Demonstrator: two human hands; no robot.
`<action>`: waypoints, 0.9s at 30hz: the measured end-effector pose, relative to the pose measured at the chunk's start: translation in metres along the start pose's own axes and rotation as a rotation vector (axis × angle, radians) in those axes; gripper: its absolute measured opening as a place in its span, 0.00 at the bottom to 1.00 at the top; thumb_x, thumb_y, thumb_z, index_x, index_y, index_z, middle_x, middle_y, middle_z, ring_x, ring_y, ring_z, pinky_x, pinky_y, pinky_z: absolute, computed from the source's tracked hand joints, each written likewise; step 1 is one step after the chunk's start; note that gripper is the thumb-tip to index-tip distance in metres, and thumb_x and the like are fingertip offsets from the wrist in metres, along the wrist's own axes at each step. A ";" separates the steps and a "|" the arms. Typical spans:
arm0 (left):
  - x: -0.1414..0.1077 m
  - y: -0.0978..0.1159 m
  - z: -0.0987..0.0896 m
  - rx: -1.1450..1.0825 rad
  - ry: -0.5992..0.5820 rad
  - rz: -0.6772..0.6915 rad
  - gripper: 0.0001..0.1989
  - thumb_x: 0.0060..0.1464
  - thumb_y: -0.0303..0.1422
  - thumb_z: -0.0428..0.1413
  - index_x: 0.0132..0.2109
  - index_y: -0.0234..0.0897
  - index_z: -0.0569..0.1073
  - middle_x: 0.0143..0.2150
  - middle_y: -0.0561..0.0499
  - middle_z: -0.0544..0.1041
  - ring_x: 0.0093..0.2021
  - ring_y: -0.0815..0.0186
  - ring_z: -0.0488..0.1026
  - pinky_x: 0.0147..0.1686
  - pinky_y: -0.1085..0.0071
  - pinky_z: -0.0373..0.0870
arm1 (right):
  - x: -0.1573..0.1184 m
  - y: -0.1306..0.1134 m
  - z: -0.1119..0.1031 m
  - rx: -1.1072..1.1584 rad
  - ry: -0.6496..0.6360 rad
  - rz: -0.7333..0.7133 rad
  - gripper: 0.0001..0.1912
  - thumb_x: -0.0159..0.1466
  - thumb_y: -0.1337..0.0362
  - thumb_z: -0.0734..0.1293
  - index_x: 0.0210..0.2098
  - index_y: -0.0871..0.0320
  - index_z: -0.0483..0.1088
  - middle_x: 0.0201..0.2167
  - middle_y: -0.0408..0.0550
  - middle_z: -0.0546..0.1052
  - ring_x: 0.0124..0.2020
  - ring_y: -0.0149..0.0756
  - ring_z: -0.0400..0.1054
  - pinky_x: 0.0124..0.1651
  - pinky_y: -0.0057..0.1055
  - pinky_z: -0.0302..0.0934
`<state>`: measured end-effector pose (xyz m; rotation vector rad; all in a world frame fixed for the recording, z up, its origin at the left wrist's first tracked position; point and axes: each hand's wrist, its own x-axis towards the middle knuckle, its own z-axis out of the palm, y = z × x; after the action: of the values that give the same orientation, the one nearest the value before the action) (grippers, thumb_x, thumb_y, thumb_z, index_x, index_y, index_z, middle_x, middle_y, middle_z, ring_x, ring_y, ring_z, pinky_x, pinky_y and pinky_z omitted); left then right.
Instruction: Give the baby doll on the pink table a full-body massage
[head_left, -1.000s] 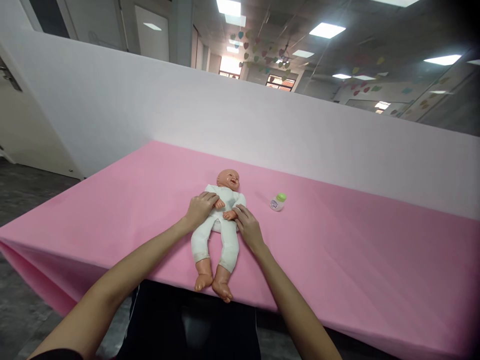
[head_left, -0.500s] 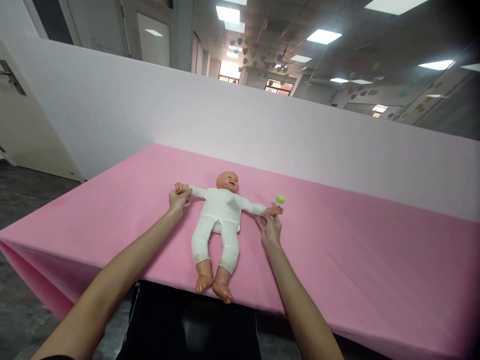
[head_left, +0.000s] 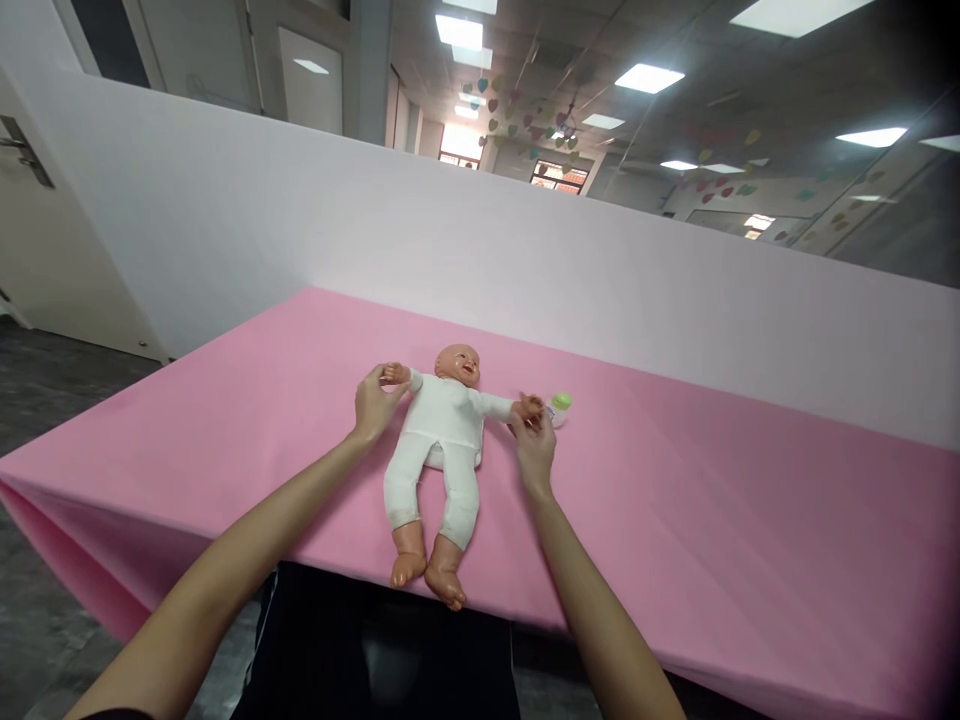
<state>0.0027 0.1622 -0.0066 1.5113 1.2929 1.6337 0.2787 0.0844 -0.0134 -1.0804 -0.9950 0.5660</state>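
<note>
A baby doll (head_left: 444, 420) with a white cloth body lies on its back on the pink-covered table, its feet at the front edge. My left hand (head_left: 376, 402) is closed around the doll's hand and wrist on the left side. On the other side my right hand (head_left: 535, 445) grips the doll's other hand by the wrist. Both doll arms are raised a little and bent inward. Just behind my right hand is a small bottle (head_left: 559, 407) with a green cap, partly covered by my fingers.
The pink cloth (head_left: 712, 520) covers the table and hangs over its front left corner. A white half-height wall (head_left: 525, 260) runs along the table's back. A door with a handle (head_left: 26, 150) is at the far left.
Both my hands have moved inward, bringing the doll's outstretched arms closer to its body. More of the green-capped bottle now shows beside my right hand.
</note>
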 end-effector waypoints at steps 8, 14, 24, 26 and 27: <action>-0.030 0.007 0.019 0.676 -0.458 0.557 0.08 0.67 0.27 0.55 0.49 0.41 0.77 0.49 0.45 0.80 0.50 0.58 0.75 0.37 0.66 0.66 | -0.030 0.006 0.020 -0.681 -0.525 -0.407 0.18 0.69 0.66 0.59 0.54 0.54 0.74 0.57 0.53 0.76 0.59 0.45 0.71 0.62 0.44 0.67; -0.023 0.011 0.018 0.715 -0.537 0.607 0.05 0.66 0.26 0.56 0.42 0.40 0.77 0.43 0.44 0.80 0.48 0.56 0.74 0.33 0.66 0.62 | -0.027 0.001 0.021 -0.751 -0.566 -0.425 0.17 0.70 0.66 0.61 0.53 0.53 0.76 0.57 0.52 0.76 0.56 0.45 0.72 0.58 0.42 0.69; 0.033 -0.019 -0.026 -0.116 0.051 -0.171 0.13 0.47 0.29 0.68 0.39 0.38 0.73 0.35 0.51 0.77 0.36 0.63 0.75 0.37 0.69 0.71 | 0.028 0.007 -0.040 -0.002 0.170 0.155 0.31 0.53 0.55 0.79 0.53 0.60 0.73 0.56 0.55 0.77 0.54 0.44 0.75 0.58 0.43 0.73; 0.041 -0.032 -0.035 -0.144 0.113 -0.312 0.17 0.44 0.28 0.69 0.39 0.39 0.71 0.34 0.53 0.75 0.33 0.66 0.73 0.34 0.70 0.71 | 0.038 0.015 -0.054 0.050 0.260 0.272 0.36 0.49 0.57 0.82 0.54 0.60 0.70 0.49 0.54 0.80 0.46 0.41 0.77 0.52 0.40 0.76; 0.044 -0.039 -0.039 -0.114 0.126 -0.345 0.18 0.43 0.27 0.69 0.40 0.39 0.71 0.34 0.54 0.74 0.32 0.67 0.72 0.33 0.71 0.70 | 0.042 0.020 -0.060 0.044 0.296 0.324 0.38 0.47 0.59 0.83 0.54 0.60 0.69 0.45 0.52 0.81 0.41 0.39 0.78 0.48 0.37 0.77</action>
<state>-0.0520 0.2052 -0.0196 1.0633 1.4108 1.5641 0.3529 0.0981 -0.0233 -1.2543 -0.5501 0.6629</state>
